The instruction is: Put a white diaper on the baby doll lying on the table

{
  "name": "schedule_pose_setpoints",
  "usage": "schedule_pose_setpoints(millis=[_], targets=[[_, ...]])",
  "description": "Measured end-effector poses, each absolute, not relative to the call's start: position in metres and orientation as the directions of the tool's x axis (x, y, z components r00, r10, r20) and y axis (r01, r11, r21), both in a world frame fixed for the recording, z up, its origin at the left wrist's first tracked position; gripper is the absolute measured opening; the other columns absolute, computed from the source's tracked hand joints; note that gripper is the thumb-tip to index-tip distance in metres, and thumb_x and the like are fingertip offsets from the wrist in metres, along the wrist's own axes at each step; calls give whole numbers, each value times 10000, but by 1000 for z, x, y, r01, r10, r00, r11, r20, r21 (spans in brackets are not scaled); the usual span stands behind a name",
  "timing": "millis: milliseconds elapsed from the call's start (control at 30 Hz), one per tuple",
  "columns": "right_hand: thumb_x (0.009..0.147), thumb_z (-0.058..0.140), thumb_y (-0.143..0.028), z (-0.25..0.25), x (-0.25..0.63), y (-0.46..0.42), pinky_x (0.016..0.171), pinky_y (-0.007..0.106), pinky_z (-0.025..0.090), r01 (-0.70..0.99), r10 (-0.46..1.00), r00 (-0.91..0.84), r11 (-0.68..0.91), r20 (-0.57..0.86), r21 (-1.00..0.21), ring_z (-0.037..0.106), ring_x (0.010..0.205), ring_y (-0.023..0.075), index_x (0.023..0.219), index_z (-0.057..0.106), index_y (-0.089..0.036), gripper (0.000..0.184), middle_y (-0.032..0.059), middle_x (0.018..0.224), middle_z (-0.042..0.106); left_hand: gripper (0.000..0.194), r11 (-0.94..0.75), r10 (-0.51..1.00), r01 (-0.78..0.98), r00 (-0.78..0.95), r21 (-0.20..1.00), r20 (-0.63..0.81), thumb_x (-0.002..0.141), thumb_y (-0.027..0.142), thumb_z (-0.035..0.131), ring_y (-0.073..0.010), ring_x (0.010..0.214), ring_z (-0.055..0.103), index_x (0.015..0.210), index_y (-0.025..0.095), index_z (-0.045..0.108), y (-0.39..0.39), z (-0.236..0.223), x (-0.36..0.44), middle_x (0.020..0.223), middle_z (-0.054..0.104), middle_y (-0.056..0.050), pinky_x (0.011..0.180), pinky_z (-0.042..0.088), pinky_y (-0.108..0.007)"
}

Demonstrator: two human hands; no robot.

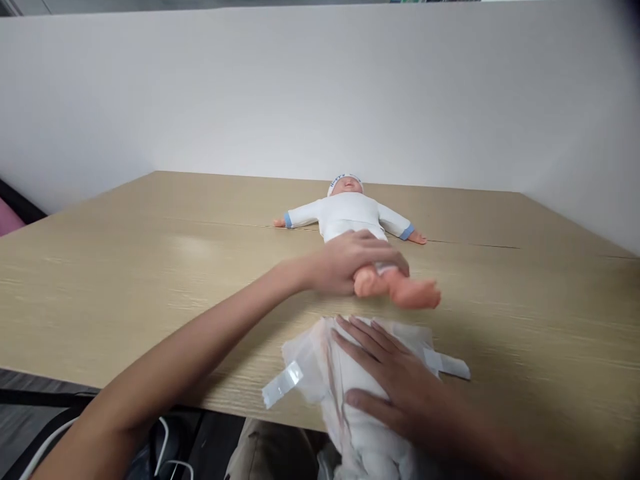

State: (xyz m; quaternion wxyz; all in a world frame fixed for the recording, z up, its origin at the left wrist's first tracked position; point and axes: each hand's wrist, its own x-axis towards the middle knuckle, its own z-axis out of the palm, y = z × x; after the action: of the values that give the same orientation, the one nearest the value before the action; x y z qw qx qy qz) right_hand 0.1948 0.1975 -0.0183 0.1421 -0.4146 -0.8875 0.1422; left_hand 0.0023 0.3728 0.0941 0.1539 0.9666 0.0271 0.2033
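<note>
A baby doll [350,208] in a white top with blue cuffs and a white cap lies on its back, head away from me, arms spread. My left hand [356,259] is wrapped round the doll's legs; its bare feet stick out below my fingers. Nearer to me, a white diaper [345,393] lies opened out, its side tapes spread and its near end hanging past the table edge. My right hand [393,377] rests on the diaper with fingers stretched flat. Part of the diaper is hidden under that hand, and the doll's lower body is behind my left one.
The wood-coloured table [150,280] has a seam running across it behind the doll. A white partition [250,93] stands along the back and right. Below the front edge are my trouser leg [270,450] and white cables [163,440].
</note>
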Motion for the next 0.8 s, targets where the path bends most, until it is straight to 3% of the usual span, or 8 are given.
schedule_pose_setpoints(millis=[167,300,433,533,700,800], targets=[[1132,632,-484,-23,198,269,1405,595,304,717,789,-600,603,130,-348,330,1717,309,1792,340,-315,741,65,1849,330,407,-862,298,43,849,506,436,959,218,689,-246,1249,720,1363,178,701,387,140,2,1381,770,-89,1111,559,-409],[1146,628,-389,-12,198,332,1381,526,319,735,808,-550,589,212,-336,425,1662,347,1710,503,-174,616,138,1780,471,427,-833,375,90,817,546,438,951,234,756,-255,1268,736,1369,165,709,394,161,4,1424,752,-75,1132,563,-408],[1086,688,-383,4,197,390,1343,451,329,727,820,-475,570,319,-383,482,1605,386,1613,607,-59,624,174,1707,557,409,-836,348,37,806,547,478,966,227,748,-206,1224,745,1354,107,702,401,171,1,1384,759,-70,1064,584,-330],[1107,510,-481,6,198,425,1288,432,338,715,828,-444,558,343,-421,466,1589,391,1589,573,48,719,211,1688,547,441,-864,301,0,800,503,519,995,238,716,-166,1218,720,1371,13,665,404,172,-2,1348,766,-94,1053,564,-282],[1072,428,-527,5,202,448,1316,429,191,726,871,-379,489,312,-484,278,1670,409,1572,501,154,848,291,1761,371,475,-877,320,46,800,479,508,1023,295,635,-190,1269,720,1395,2,664,400,175,-3,1370,771,-48,1086,527,-305],[1082,375,-536,10,209,444,1294,394,242,742,910,-336,415,245,-526,321,1659,388,1527,555,152,839,261,1769,384,529,-882,324,77,815,464,480,1045,326,515,-216,1305,700,1417,-30,635,400,174,-2,1370,761,-46,1098,506,-354]])
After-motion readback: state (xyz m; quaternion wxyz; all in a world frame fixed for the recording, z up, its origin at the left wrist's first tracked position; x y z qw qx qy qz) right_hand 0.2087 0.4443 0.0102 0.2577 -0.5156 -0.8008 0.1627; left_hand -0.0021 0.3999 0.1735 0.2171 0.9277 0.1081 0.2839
